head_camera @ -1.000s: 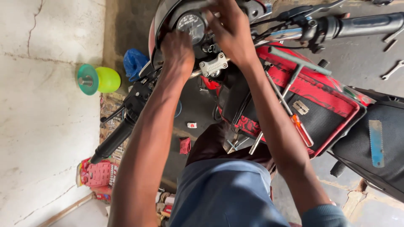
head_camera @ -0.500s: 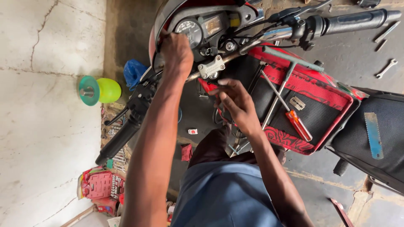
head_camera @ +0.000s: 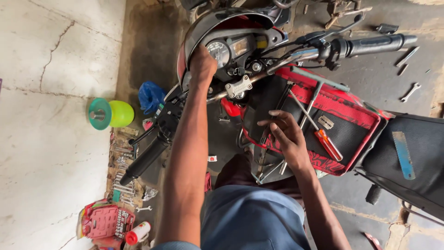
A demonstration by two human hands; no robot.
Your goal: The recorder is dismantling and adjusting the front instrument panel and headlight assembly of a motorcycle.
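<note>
Cracked concrete floor (head_camera: 55, 139) beneath us, red motorcycle (head_camera: 351, 115) ahead, our left hand (head_camera: 202, 65) clamped beside its speedometer (head_camera: 218, 52), our right hand (head_camera: 284, 134) loose-fingered over tools (head_camera: 305, 106) on the tank bag (head_camera: 347, 134), orange-handled screwdriver (head_camera: 328, 144) just beside, hands well apart.

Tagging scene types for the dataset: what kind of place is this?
Most likely an informal motorcycle repair shop: a red motorcycle being worked on, a socket set and loose wrenches lying on the bare concrete floor, a screwdriver on the tank.
</note>
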